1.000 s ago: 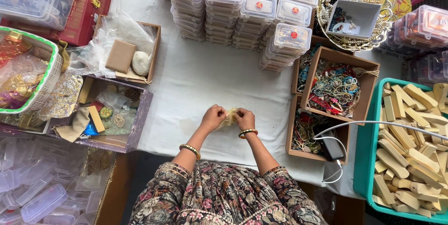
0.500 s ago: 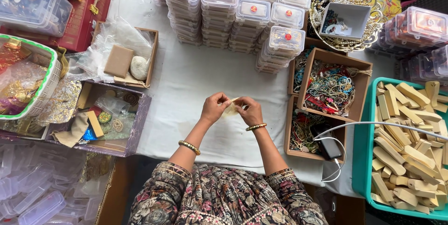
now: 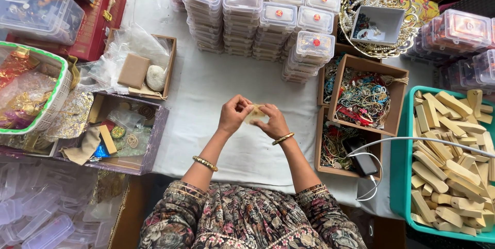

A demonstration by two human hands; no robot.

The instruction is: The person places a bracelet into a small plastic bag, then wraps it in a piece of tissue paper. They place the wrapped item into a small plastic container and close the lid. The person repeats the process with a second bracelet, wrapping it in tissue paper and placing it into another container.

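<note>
Stacked clear boxes (image 3: 258, 14) and jewellery box (image 3: 363, 97) flank both hands' grip on a small pouch (image 3: 254, 114)

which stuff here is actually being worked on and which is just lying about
In hand:
- left hand and right hand, pinching a small pale yellowish piece between them over the white cloth

Lying about:
- stacks of clear lidded boxes
- cardboard box of colourful jewellery
- teal crate of wooden blocks
- gold wire basket
- red case

Two hands (image 3: 234, 116), two bangles (image 3: 205, 163), three cardboard boxes (image 3: 364, 94).
</note>
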